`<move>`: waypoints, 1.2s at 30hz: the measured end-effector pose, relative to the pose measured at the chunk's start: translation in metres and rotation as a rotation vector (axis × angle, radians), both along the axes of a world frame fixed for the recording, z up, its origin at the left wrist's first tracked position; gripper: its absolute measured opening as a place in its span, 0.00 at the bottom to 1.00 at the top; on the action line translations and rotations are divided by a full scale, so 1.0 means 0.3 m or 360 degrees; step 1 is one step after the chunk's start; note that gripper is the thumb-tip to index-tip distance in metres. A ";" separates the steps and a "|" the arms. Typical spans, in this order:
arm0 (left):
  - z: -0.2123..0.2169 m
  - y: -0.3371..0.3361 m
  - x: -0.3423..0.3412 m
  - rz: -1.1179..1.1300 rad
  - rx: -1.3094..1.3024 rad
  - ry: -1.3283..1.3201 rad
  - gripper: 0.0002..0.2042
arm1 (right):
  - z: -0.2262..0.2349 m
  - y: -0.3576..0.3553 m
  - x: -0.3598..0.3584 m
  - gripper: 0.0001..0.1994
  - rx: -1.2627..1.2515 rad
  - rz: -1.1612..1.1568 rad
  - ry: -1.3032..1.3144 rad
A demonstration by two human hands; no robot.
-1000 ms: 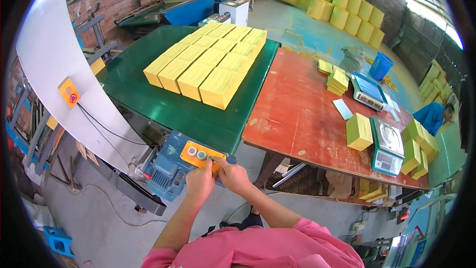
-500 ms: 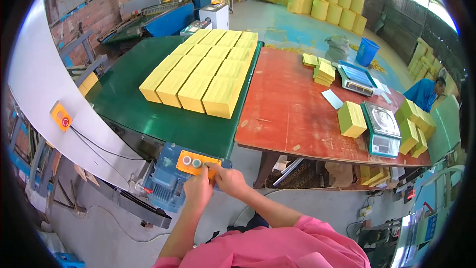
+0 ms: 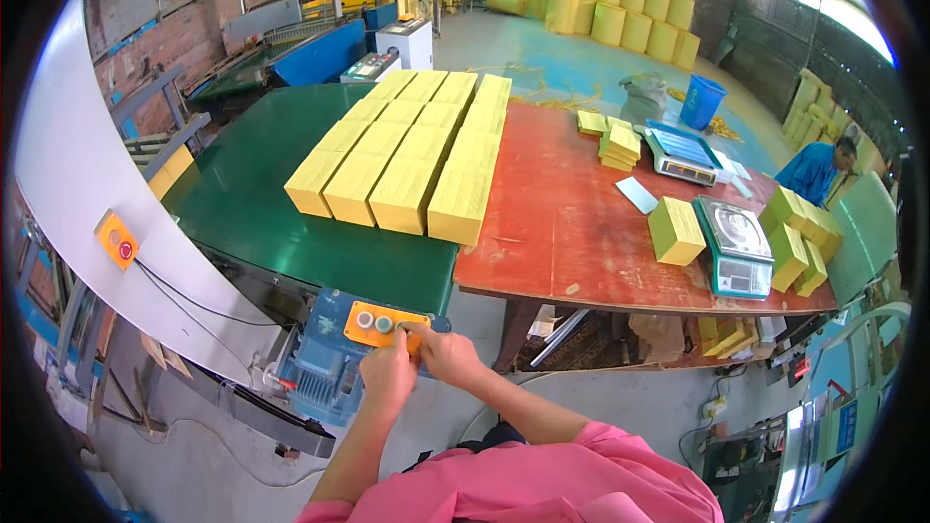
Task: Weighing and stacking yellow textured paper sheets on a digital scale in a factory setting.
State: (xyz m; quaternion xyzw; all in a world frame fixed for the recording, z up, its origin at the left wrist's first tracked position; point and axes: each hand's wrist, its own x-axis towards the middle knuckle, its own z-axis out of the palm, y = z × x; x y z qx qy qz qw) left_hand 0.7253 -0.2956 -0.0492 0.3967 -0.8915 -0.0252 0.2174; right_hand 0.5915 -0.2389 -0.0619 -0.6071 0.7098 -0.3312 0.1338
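Note:
My left hand (image 3: pixel 388 375) is closed at the right end of an orange push-button control box (image 3: pixel 361 333), which has a pale button and a green one showing. My right hand (image 3: pixel 449 358) meets it there, fingers curled and the index finger laid over the box's end; the fingertips partly cover that end. The box sits on a blue motor housing (image 3: pixel 325 353). Beyond it, long stacks of yellow paper (image 3: pixel 397 174) stand in rows on a green conveyor belt (image 3: pixel 252 165). The rightmost row (image 3: pixel 465 184) stands apart, along the seam with the red table.
On the red table (image 3: pixel 552 223) are two scales (image 3: pixel 733 247), a yellow paper block (image 3: pixel 676 230) and smaller stacks. A white panel with an orange emergency-stop box (image 3: pixel 117 240) rises at left. A person in blue (image 3: pixel 812 172) is at far right. Large yellow rolls (image 3: pixel 620 19) stand behind.
The rightmost row of yellow stacks has shifted right, opening a gap beside the others. The view has tilted slightly. Both hands stay at the control box.

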 end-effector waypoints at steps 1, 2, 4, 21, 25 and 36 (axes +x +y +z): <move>0.000 0.001 0.000 -0.0007 0.0001 0.0002 0.22 | 0.005 0.003 0.001 0.22 0.0001 -0.0007 0.0002; 0.001 0.003 0.001 0.0004 0.0013 -0.0017 0.22 | 0.011 0.006 0.003 0.21 -0.0012 -0.0002 -0.0008; 0.001 0.006 0.004 0.0008 0.0030 -0.0037 0.22 | 0.013 0.007 0.005 0.21 -0.0020 -0.0004 -0.0019; 0.026 0.002 0.006 -0.0024 0.0072 0.0027 0.24 | 0.024 0.002 0.016 0.22 0.0062 -0.0045 -0.0048; 0.019 0.000 0.004 -0.0030 0.0014 0.0032 0.23 | 0.029 0.002 0.014 0.22 0.0084 -0.0034 -0.0052; 0.011 0.007 -0.004 0.0062 0.0096 0.0022 0.24 | -0.001 -0.008 0.003 0.20 -0.0074 -0.0003 -0.0125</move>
